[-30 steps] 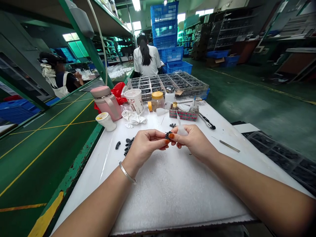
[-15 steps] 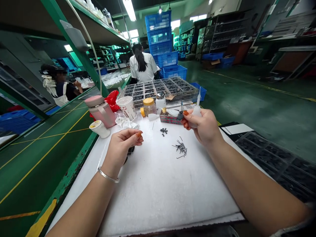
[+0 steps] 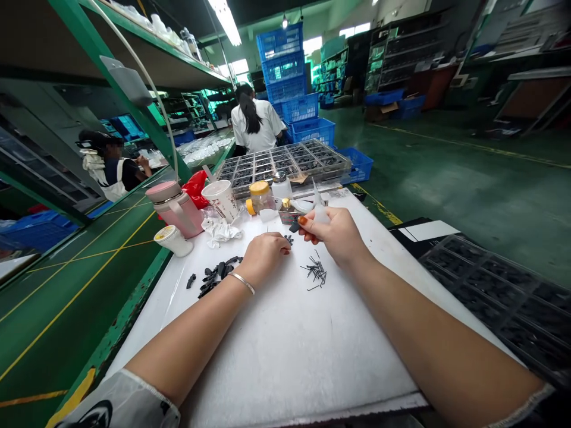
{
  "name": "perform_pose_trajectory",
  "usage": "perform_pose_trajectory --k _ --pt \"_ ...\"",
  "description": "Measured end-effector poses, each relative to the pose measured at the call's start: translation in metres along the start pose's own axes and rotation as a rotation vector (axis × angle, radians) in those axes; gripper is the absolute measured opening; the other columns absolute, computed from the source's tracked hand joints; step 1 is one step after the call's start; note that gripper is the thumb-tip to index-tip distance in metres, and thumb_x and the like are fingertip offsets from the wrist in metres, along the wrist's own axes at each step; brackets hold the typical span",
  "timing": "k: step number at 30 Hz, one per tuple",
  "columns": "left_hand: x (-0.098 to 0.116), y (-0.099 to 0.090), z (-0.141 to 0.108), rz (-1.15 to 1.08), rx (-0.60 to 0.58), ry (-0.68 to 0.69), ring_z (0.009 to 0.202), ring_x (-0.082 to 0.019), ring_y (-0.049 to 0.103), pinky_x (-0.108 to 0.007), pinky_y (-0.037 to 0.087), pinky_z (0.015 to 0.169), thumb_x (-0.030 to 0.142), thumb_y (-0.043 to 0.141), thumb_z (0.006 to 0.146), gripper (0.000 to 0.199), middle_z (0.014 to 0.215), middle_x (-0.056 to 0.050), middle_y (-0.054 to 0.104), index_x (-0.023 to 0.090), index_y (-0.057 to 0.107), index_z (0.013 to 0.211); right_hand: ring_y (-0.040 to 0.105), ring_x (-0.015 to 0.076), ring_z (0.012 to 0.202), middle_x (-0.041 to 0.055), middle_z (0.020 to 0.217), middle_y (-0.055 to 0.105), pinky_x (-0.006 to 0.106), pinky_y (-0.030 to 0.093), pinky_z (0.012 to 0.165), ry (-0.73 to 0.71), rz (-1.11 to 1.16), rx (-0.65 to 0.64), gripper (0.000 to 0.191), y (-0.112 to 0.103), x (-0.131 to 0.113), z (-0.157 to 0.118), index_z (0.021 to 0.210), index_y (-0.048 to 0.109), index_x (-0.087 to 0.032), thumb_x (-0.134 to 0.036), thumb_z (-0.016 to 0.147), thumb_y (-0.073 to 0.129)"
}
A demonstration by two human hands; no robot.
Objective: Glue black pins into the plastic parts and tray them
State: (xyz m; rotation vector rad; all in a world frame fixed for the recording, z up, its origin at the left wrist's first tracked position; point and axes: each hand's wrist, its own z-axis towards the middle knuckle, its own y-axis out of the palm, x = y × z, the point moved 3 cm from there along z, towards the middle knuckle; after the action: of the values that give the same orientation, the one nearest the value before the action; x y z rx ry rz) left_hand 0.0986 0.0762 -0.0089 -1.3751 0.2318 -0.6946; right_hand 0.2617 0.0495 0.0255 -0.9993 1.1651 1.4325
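Note:
My right hand (image 3: 339, 236) holds a small white squeeze bottle with a thin nozzle (image 3: 319, 208), which points up. Its thumb and fingertip also pinch a small dark part (image 3: 294, 226). My left hand (image 3: 266, 254) reaches down to a little pile of small shiny black pieces (image 3: 289, 239). The left fingers are curled together, and what is between their tips is hidden. A heap of thin black pins (image 3: 316, 272) lies on the white board (image 3: 285, 351) below my right hand. Curved black parts (image 3: 218, 274) are piled left of my left wrist.
Along the back stand a pink tumbler (image 3: 175, 208), a white tub (image 3: 173, 239), a paper cup (image 3: 220, 200), a yellow-lidded jar (image 3: 261, 193) and crumpled tissue (image 3: 220, 230). Behind them is a compartment tray (image 3: 285, 159); another tray (image 3: 491, 297) sits right. Two people are farther off.
My left hand has moved right and forward to the small shiny pieces, uncovering the curved black parts. My right hand has shifted left and slightly down, still holding the bottle and dark part.

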Motion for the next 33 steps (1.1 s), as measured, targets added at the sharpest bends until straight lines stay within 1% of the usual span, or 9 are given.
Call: perform_pose_trajectory --k 3,6,11,14,20,24,29,31,33 --pt "-0.004 0.002 -0.001 -0.012 0.015 -0.033 0.078 -0.018 0.062 -0.027 0.044 0.071 0.010 0.053 0.080 0.023 0.087 -0.004 0.070 0.020 0.073 0.086 0.052 0.0106 0.049 0.0028 0.055 0.060 0.024 0.039 0.046 -0.014 -0.012 -0.021 0.037 0.002 0.002 -0.001 0.069 0.062 -0.013 -0.046 0.064 0.079" --pt "-0.008 0.000 0.000 -0.044 0.010 -0.058 0.077 -0.018 0.062 -0.026 0.043 0.072 0.010 0.053 0.079 0.022 0.084 -0.003 0.070 0.020 0.072 0.083 0.052 0.0110 0.049 0.0031 0.056 0.061 0.025 0.039 0.046 -0.008 -0.043 -0.023 0.037 0.004 0.003 -0.001 0.070 0.063 -0.013 -0.047 0.065 0.078" --pt "-0.010 -0.001 0.003 -0.077 -0.010 -0.060 0.078 -0.017 0.061 -0.025 0.043 0.071 0.007 0.052 0.077 0.023 0.086 -0.003 0.069 0.019 0.070 0.083 0.053 0.0111 0.049 0.0031 0.056 0.061 0.024 0.039 0.046 0.001 -0.039 -0.010 0.038 0.004 0.003 0.000 0.070 0.063 -0.013 -0.046 0.062 0.080" --pt "-0.010 -0.001 0.007 -0.075 -0.037 -0.047 0.077 -0.017 0.061 -0.025 0.042 0.069 0.006 0.052 0.076 0.024 0.085 -0.003 0.069 0.019 0.071 0.085 0.052 0.0106 0.049 0.0025 0.055 0.061 0.023 0.038 0.046 0.006 -0.036 -0.006 0.037 0.004 0.004 0.000 0.070 0.063 -0.012 -0.045 0.062 0.080" --pt "-0.004 -0.008 0.013 -0.044 -0.110 -0.021 0.070 -0.017 0.060 -0.026 0.040 0.064 0.005 0.053 0.072 0.021 0.075 -0.003 0.069 0.018 0.070 0.074 0.053 0.0111 0.049 0.0031 0.057 0.062 0.024 0.038 0.046 -0.006 -0.052 -0.021 0.037 0.002 0.006 0.000 0.070 0.063 -0.013 -0.046 0.064 0.079" --pt "-0.001 -0.019 -0.001 -0.001 -0.104 -0.017 0.068 -0.018 0.059 -0.026 0.040 0.063 0.009 0.054 0.074 0.019 0.075 -0.005 0.068 0.018 0.070 0.076 0.053 0.0108 0.049 0.0034 0.058 0.062 0.024 0.038 0.046 0.009 -0.057 -0.023 0.038 0.002 0.007 0.001 0.069 0.063 -0.013 -0.047 0.063 0.079" --pt "0.001 -0.028 -0.031 0.067 -0.142 0.012 0.070 -0.020 0.059 -0.029 0.042 0.067 0.005 0.050 0.075 0.021 0.080 -0.011 0.066 0.014 0.068 0.067 0.052 0.0106 0.049 0.0035 0.059 0.063 0.024 0.038 0.045 0.003 -0.080 -0.031 0.039 0.004 0.007 0.000 0.068 0.062 -0.014 -0.047 0.062 0.080" --pt "0.002 -0.029 -0.038 0.060 -0.155 0.011 0.072 -0.019 0.060 -0.028 0.043 0.068 0.005 0.050 0.076 0.022 0.081 -0.011 0.066 0.014 0.069 0.069 0.052 0.0108 0.049 0.0038 0.059 0.063 0.024 0.038 0.045 0.008 -0.092 -0.016 0.039 0.004 0.008 0.000 0.068 0.062 -0.014 -0.047 0.061 0.081" --pt "0.001 -0.029 -0.039 0.044 -0.141 -0.010 0.074 -0.019 0.061 -0.028 0.044 0.069 0.006 0.048 0.079 0.024 0.084 -0.011 0.067 0.015 0.070 0.076 0.052 0.0108 0.049 0.0042 0.059 0.063 0.024 0.038 0.045 0.009 -0.098 -0.005 0.040 0.003 0.009 0.000 0.068 0.062 -0.013 -0.047 0.061 0.081"
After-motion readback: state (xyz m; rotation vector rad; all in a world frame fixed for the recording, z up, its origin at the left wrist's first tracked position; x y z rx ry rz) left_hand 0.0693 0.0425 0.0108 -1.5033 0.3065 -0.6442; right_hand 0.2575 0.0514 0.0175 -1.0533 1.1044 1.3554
